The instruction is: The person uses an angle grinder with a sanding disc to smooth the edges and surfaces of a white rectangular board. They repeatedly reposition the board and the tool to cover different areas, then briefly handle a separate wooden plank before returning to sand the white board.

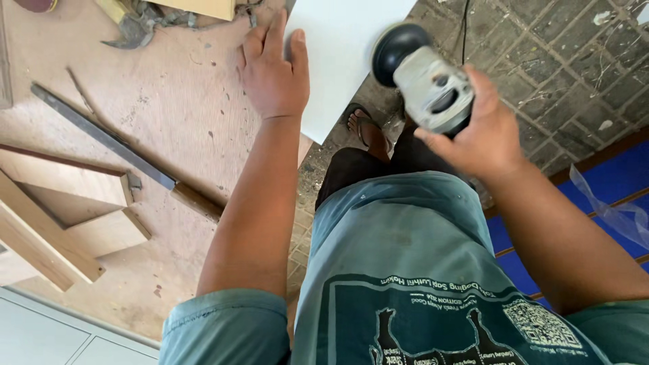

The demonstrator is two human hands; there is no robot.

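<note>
Fingers (274,40) of the left hand (274,71) lie flat and spread, released rather than clenched, pressing down where the dusty plywood worktop (182,115) meets the pale grey flat panel (338,47); the fingertips reach up along the panel's left edge, and the thumb side rests on the panel itself. Nothing is gripped in that hand.

Right hand (483,128) is wrapped around the grey metal body of a handheld power sander with a round black pad (422,74), grasping it from behind, fingers curled round the housing. The black pad sits at the right edge of the pale panel, touching or just above it; which one cannot be told. A thin black cord (465,20) runs up from the tool across the paved grey stone floor (561,61).

The panel juts out past the worktop's edge, over the floor, where a foot in a sandal (368,128) shows below it.

On the worktop to the left, a long dark metal bar with a wooden handle (115,145) lies diagonally, well apart from the left hand. Just beyond it, pale wooden boards (61,216) are joined at angles. Near the top edge lies a crumpled grey rag (138,27) beside a light wooden block (203,8). No container shows among these things. At the far right sits a blue surface with a strip of clear plastic (608,209).
</note>
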